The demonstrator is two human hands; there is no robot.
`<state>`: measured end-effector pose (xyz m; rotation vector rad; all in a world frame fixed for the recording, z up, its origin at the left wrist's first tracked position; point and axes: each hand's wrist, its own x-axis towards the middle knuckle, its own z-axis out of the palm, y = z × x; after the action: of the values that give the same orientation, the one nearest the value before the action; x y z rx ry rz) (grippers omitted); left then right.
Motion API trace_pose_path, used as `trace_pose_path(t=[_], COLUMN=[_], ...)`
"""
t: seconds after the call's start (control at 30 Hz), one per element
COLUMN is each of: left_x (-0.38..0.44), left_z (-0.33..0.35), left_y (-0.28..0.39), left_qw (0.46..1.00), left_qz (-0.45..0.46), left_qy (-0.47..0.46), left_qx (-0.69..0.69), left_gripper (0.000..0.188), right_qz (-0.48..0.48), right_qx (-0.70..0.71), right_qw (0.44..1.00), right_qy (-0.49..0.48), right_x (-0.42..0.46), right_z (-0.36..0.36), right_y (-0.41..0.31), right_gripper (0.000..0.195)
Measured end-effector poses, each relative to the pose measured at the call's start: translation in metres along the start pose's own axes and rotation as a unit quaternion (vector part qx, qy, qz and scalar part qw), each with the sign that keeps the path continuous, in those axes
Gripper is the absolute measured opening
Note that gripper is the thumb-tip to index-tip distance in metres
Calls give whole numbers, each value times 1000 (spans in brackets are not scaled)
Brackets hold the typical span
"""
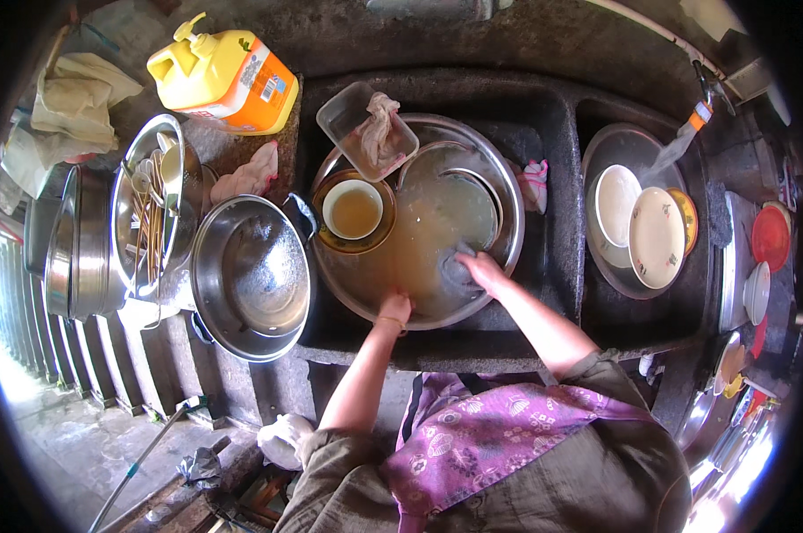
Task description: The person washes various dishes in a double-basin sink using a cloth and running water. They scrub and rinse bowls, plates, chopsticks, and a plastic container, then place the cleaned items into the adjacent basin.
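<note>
A large metal basin (pixel 518 220) of murky water stands in the sink. My left hand (pixel 396 308) dips into the water near its front rim; the fingers are hidden below the surface. My right hand (pixel 483 272) holds a grey scrubbing pad (pixel 456 268) at the water's surface on the right. Round metal rims show under the water behind my hands. A white bowl (pixel 353 190) with brownish liquid sits in a yellow-brown bowl (pixel 388 233) at the basin's left. Above them a clear plastic container (pixel 341 110) holding a crumpled cloth (pixel 378 130) leans across the rim.
Right sink compartment: a basin (pixel 598 150) with an oval plate (pixel 656 238) and a white bowl (pixel 618 205), under a running tap (pixel 700 116). Left: an empty metal pan (pixel 251 273), a colander (pixel 118 220) of chopsticks and spoons, a yellow detergent jug (pixel 225 80). Behind the basin's right rim lies a pink-edged cloth (pixel 533 186).
</note>
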<state>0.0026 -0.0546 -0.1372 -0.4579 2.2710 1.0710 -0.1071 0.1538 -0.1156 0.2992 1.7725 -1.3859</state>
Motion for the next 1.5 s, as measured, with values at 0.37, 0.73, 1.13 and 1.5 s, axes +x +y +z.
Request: trace_pose_path(t=[0.37,0.73,1.13,1.5], left_x=[-63,-106,4,41], left_z=[28,9,6,-49], left_y=[85,90,28,73], left_qw=[970,907,966,832], left_qz=[105,-15,151,39], left_qy=[192,90,144,339], left_qx=[-105,-411,-153,-437], left_gripper=[28,26,24,26], right_qz=[-176,-61,-131,-125], right_qx=[237,447,135,-309], right_qw=[954,865,982,943], right_qy=[43,221,-26,9], right_x=[-69,28,-29,-58], right_z=[62,19,47,49], right_y=[-25,-81,-52,-31], right_gripper=[45,26,27,49])
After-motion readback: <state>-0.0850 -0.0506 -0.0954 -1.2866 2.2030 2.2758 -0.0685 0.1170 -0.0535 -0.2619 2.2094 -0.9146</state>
